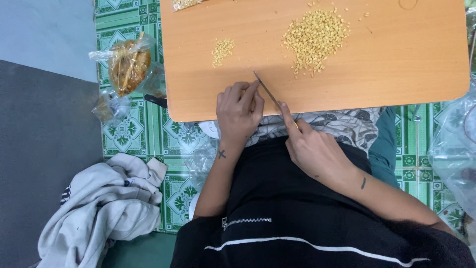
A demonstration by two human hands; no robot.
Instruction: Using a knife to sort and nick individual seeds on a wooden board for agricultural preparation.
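A low orange wooden table (pixel 396 59) stands over my lap. My right hand (pixel 317 149) grips a thin knife (pixel 267 92), forefinger laid along its spine, blade tip touching the tabletop. My left hand (pixel 239 110) rests at the table's near edge with fingers curled together at the blade tip; whatever they pinch is hidden. A large heap of small yellow pieces (pixel 315 39) lies at the middle of the table. A smaller heap (pixel 222 49) lies to its left.
On the green patterned floor tiles (pixel 129 134) left of the table lie a clear plastic bag of orange-brown food (pixel 129 64) and a crumpled light sweatshirt (pixel 99 208). More clear plastic (pixel 456 144) sits at the right. Another bag pokes in at the table's far edge (pixel 183 4).
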